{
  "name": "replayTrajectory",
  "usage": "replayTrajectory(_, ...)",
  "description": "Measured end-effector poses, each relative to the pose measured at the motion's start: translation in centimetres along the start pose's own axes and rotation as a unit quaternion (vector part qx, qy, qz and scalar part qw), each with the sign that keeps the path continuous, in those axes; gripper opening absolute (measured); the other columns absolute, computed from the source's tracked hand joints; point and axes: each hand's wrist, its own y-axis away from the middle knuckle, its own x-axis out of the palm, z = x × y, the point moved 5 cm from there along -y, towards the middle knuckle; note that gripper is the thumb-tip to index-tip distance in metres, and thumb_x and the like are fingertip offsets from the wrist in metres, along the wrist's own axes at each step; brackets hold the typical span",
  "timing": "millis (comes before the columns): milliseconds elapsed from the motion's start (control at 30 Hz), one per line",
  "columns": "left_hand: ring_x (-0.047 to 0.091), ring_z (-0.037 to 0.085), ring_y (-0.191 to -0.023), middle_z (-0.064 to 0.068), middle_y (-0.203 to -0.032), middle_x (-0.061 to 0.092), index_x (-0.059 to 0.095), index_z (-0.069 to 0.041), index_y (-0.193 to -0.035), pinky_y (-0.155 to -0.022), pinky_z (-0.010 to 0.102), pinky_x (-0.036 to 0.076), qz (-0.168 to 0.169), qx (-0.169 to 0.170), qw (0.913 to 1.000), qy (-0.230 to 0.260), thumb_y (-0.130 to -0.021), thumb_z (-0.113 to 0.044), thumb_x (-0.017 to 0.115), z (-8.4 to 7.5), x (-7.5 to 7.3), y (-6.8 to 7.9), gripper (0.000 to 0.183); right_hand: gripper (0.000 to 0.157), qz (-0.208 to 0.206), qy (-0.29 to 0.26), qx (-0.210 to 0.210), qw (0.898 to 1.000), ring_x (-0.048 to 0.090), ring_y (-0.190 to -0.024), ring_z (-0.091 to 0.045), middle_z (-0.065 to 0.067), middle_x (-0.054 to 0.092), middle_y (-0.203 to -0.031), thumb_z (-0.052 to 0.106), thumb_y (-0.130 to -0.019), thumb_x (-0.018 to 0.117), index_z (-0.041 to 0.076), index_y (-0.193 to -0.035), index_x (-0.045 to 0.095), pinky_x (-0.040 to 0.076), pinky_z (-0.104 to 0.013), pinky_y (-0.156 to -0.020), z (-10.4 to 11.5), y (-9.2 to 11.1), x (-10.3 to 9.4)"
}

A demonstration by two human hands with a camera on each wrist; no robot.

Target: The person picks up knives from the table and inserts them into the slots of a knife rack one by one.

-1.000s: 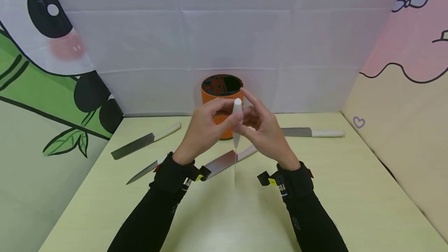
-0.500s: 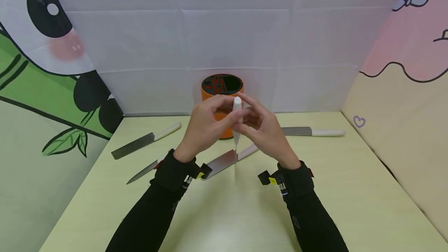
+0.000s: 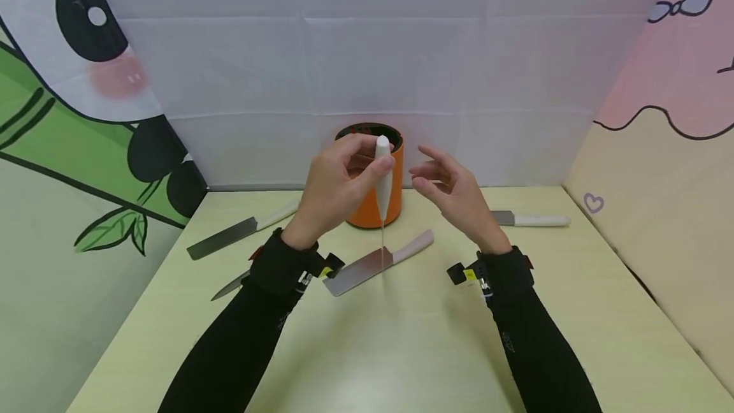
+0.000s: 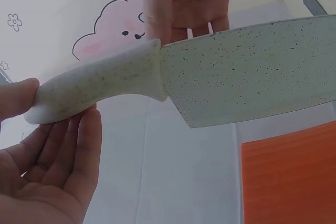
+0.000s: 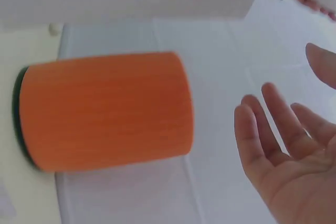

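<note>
your left hand [image 3: 334,185], one: fingers grasping the raised knife [image 4: 194,77] near its butt end, handle between thumb and curled fingertips; blade pointing down, clear of those fingers, above the middle of the surface [image 3: 378,355].
your right hand [image 3: 455,196], one: released, fingers loosely bent, beside the raised knife's handle, not touching it.
pointed knife [image 3: 231,285], one: toward the left edge, partly hidden by your left sleeve [image 3: 229,343].
middle broad knife [image 3: 375,266], one: flat, handle angled toward the far right corner.
left broad knife [image 3: 229,238], one: flat, toward the far left corner.
right knife [image 3: 530,219], one: near the far right corner, blade partly hidden.
orange container [image 5: 107,111], one: upright, by the far edge, around its middle.
</note>
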Motion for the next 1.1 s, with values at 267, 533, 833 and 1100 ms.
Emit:
replayTrajectory(267,0.073,0.019,-0.096,0.009,-0.112,0.071,0.072,-0.001,-0.123,-0.087,0.033,0.063,-0.010,-0.001,0.9998,-0.019,-0.102,-0.015,0.074,-0.1,-1.1,-0.7,0.026,0.084,0.030,-0.006,0.075,0.997,0.045,-0.149,-0.039,-0.020,0.041,-0.163,0.021,-0.105,0.071,0.017,-0.171,0.019,0.039,-0.055,-0.123,-6.8,-3.8,0.5)
replayTrajectory(533,0.072,0.019,-0.094,0.010,-0.112,0.072,0.071,-0.001,-0.128,-0.084,0.033,0.062,-0.010,0.012,0.9997,-0.020,-0.103,-0.015,0.072,-0.2,-1.3,-1.7,0.029,0.102,0.059,-0.026,0.156,0.986,0.028,-0.159,-0.039,-0.018,0.021,-0.174,0.030,-0.103,0.074,0.016,-0.172,0.001,0.033,-0.057,-0.127,-12.7,-5.3,2.1)
replayTrajectory(833,0.072,0.022,-0.093,0.013,-0.111,0.072,0.071,0.001,-0.126,-0.083,0.034,0.061,-0.019,0.013,0.9993,-0.030,-0.104,-0.015,0.072,0.1,-1.4,-2.6,0.027,0.103,0.076,-0.046,0.187,0.978,0.027,-0.158,-0.043,-0.020,0.018,-0.175,0.027,-0.103,0.074,0.017,-0.172,-0.001,0.033,-0.059,-0.126,-15.1,-6.2,3.8)
replayTrajectory(1100,0.074,0.022,-0.093,0.013,-0.114,0.072,0.070,0.000,-0.128,-0.079,0.032,0.063,-0.025,0.003,0.9994,-0.025,-0.105,-0.017,0.069,0.1,-1.7,-4.2,0.028,0.093,0.089,-0.063,0.168,0.980,0.035,-0.153,-0.043,-0.019,0.024,-0.172,0.022,-0.105,0.071,0.022,-0.172,0.007,0.036,-0.060,-0.124,-15.6,-6.4,4.7)
